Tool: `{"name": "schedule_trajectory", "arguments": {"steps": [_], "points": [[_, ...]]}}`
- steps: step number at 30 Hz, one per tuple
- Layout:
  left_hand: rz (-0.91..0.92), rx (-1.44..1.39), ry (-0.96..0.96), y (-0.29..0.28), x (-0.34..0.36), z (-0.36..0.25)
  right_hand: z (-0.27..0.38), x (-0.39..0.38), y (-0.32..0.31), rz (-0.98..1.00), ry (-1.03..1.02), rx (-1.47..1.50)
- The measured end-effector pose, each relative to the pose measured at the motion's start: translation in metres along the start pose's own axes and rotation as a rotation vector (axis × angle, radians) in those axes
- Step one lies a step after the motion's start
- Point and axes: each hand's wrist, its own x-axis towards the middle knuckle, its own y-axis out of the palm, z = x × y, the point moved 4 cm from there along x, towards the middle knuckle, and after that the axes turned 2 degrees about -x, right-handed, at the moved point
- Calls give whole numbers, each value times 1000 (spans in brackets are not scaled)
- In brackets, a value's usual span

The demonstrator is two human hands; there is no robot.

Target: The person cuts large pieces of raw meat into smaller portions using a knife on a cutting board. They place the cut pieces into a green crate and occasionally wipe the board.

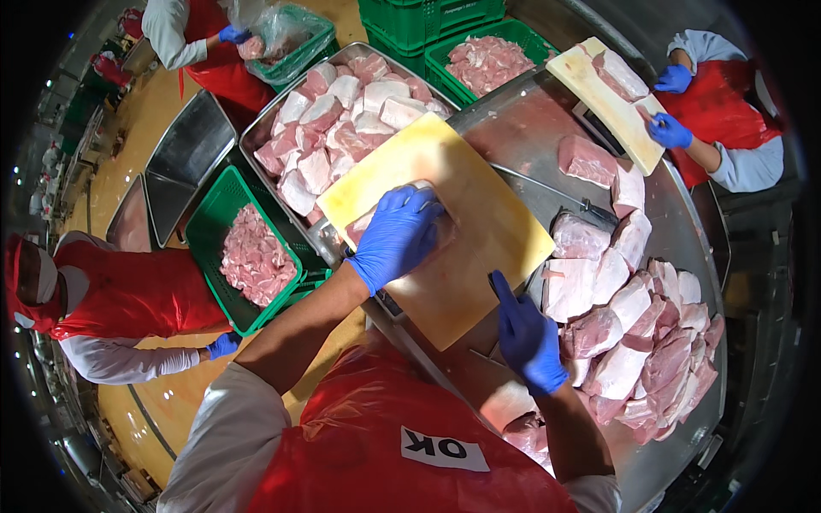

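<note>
My left hand (398, 235), in a blue glove, presses down on a piece of raw meat (446, 229) and hides most of it. The meat lies on a yellowish cutting board (487, 248). Just off the board's right corner is my right hand (530, 340), also gloved in blue. Its index finger points up while the others look curled; whatever they hold is hidden. Beside it lies a heap of pale, fat-covered meat chunks (620, 372). A thin sharpening steel (547, 186) rests past the board's far right edge.
Beyond the board stands a metal tray (250, 137) full of meat chunks. Green crates (208, 256) with trimmings stand at left and far side. The metal table (513, 128) curves to the right. Co-workers in red aprons (145, 295) stand left, far left and far right, one at another board (646, 150).
</note>
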Motion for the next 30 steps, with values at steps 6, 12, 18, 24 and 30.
{"name": "schedule_trajectory", "arguments": {"steps": [6, 12, 18, 24, 30], "points": [[-11, -131, 51, -10, 9, -6, 9, 89, 34, -59, -79, -88], [-37, -183, 19, -8, 2, 3, -1, 23, -7, 60, -30, 10], [59, 54, 63, 7, 0, 8, 14, 88, 39, -43, -48, -42], [80, 59, 89, 10, 2, 1, 13, 28, 12, 107, 55, -5], [115, 111, 71, 10, 2, 8, 12, 74, 43, -71, -3, 16]]}}
